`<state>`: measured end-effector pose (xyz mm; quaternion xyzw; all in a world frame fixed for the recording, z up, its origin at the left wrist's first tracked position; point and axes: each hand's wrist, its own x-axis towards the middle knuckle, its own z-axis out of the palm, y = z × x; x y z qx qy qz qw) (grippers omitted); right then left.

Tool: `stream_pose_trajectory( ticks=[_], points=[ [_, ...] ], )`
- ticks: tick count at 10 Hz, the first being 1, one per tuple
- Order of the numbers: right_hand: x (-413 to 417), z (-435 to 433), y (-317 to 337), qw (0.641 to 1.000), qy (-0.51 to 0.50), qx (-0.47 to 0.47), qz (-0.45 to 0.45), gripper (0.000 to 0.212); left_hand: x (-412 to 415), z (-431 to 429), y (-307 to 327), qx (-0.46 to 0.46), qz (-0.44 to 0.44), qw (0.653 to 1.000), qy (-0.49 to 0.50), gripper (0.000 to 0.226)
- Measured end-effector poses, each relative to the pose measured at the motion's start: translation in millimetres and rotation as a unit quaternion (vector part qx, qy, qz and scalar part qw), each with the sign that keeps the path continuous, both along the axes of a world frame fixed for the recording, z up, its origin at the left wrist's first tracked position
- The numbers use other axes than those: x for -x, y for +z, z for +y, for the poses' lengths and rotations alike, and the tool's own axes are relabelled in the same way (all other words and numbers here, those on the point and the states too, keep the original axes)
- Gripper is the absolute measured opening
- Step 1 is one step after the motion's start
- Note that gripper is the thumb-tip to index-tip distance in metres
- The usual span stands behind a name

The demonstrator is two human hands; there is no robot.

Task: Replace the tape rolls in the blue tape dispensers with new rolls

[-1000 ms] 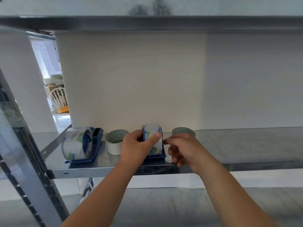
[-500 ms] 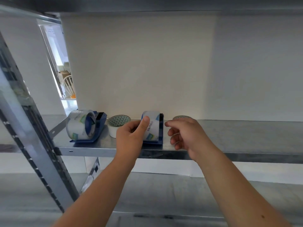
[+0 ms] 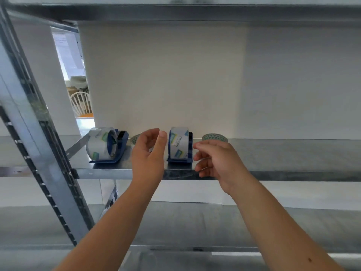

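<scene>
Two blue tape dispensers stand on a metal shelf [image 3: 293, 153], each loaded with a clear tape roll. The left dispenser [image 3: 106, 146] is angled; the middle dispenser [image 3: 179, 146] faces me end-on. My left hand [image 3: 149, 153] hovers just left of the middle dispenser, fingers apart, holding nothing. To that dispenser's right, my right hand [image 3: 216, 161] is open with curled fingers, touching nothing. A spent roll with a patterned core [image 3: 134, 138] lies behind my left hand, mostly hidden. Another such roll [image 3: 214, 137] lies behind my right hand.
A slanted metal upright [image 3: 39, 137] of the rack runs down the left side. Another shelf [image 3: 195, 12] closes the space above, and a lower shelf [image 3: 195, 227] lies beneath my arms. A pale wall backs the shelf. A doorway with a chair [image 3: 80, 104] shows at left.
My left hand has let go of the middle dispenser's roll and pulled slightly left. My right hand has drawn back a little. The view has tilted so the shelf sits lower.
</scene>
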<state>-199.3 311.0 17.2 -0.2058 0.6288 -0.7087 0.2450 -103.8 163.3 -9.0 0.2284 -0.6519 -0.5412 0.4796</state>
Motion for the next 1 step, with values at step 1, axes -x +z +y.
stream_pose_trajectory(
  ticks=[1],
  points=[
    [-25.4, -3.1, 3.5, 1.0, -0.012, 0.016, -0.003, 0.013, -18.5, -7.2, 3.9, 0.017, 0.008, 0.999, -0.026, 0.024]
  ],
)
